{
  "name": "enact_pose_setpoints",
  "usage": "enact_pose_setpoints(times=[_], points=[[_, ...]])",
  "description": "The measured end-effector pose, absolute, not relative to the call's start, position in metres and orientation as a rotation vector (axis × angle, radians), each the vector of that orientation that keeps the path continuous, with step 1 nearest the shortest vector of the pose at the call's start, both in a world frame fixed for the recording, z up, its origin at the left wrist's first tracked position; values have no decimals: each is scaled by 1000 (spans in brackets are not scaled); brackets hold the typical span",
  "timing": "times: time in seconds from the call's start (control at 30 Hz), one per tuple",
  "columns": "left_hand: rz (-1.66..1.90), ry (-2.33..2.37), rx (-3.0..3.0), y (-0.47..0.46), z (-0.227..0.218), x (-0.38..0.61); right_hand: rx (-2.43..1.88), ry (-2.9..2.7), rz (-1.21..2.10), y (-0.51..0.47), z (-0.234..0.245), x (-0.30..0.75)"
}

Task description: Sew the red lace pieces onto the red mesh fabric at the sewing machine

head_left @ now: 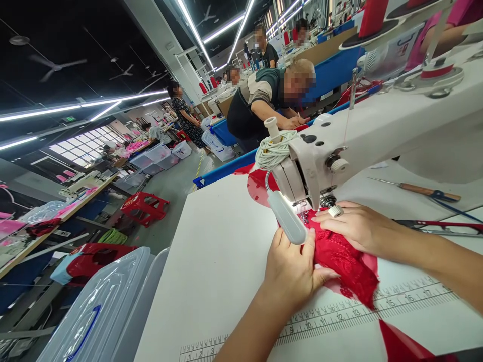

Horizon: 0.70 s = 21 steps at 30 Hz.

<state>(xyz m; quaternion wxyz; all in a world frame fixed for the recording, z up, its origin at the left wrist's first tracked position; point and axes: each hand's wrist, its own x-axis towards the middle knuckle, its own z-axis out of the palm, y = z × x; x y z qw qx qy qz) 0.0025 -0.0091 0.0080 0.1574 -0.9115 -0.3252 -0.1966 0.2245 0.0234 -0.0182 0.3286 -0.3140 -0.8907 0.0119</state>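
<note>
A piece of red lace fabric (339, 251) with a paler, sheer edge lies under the needle and presser foot (303, 213) of a white sewing machine (377, 141). My left hand (289, 269) grips the fabric's left side, its thumb reaching onto the cloth; a grey-white work lamp (289, 218) hides part of its fingers. From the right, my right hand (358, 226) holds the lace close to the needle, fingers together and pressed down on it. Behind the machine head, more sheer red fabric (258, 188) spreads over the white table (219, 251).
A printed ruler scale (309, 324) runs along the table's front. On the right lie a wooden-handled awl (426, 190) and dark-red-handled scissors (437, 226). Red fabric (400, 342) sits at the front edge. Lidded plastic bins (109, 301) stand left; a co-worker (264, 100) bends over beyond the table.
</note>
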Motion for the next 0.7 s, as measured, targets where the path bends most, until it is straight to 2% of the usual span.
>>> enact_pose_setpoints(times=[0.7], points=[[-429,-991,-2760,-3,16,-15,-827,-2391,24,21,-22,228]])
